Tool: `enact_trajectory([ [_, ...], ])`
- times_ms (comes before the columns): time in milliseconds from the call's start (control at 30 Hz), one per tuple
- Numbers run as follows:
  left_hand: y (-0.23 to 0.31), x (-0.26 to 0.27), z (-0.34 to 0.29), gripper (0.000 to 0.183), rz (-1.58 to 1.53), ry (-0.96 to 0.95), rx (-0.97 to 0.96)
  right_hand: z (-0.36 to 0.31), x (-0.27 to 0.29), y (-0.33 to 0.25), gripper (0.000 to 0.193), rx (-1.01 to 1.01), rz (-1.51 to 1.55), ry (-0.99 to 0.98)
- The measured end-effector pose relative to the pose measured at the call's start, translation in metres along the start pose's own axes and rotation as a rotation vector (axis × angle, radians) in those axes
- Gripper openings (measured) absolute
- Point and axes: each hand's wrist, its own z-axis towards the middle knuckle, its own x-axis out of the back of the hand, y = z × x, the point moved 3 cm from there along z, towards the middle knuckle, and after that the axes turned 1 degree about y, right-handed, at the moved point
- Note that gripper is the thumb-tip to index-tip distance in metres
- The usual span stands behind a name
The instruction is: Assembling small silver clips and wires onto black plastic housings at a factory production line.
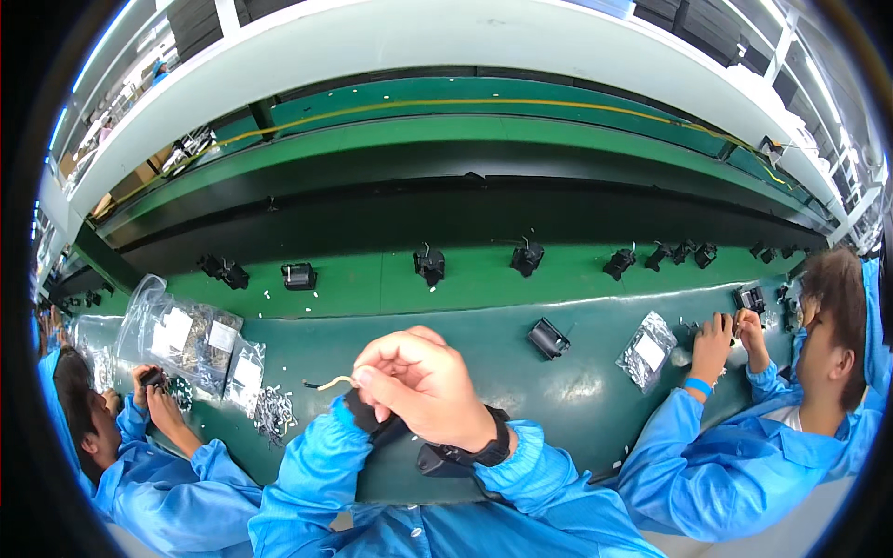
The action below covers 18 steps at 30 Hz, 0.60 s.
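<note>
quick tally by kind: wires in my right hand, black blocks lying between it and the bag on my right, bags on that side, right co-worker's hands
Light wire in the right hand: 1
Black block: 1
Labelled bag: 1
Co-worker's hands: 2
Total: 5

Dk-green table [502,372]: big clear plastic bag [195,352] w/ wht labels on L, smaller bag [246,377] just beside it, loose pile of small parts [274,416] nr that. Silvery bag [648,352] w/ wht label on R; blk housing [549,338] lying L of it. Beyond: row of blk housings [430,265] on brighter grn strip [363,284]. Wht beam [428,42] across top, yel. line [419,103] below. Co-worker on L [167,493], co-worker on R [716,465], both in blue.
</note>
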Motion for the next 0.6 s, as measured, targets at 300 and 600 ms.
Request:
enact_trajectory([
  [300,-0.021,-0.069,0.059,0.038,0.224,-0.153,-0.089,-0.017,0.031,-0.048,0.016,0.079,0.07,0.107],
  [600,0.09,-0.024,-0.015,0.023,-0.087,0.094,-0.24,-0.017,0.04,-0.055,0.027,0.456,-0.274,0.076],
])
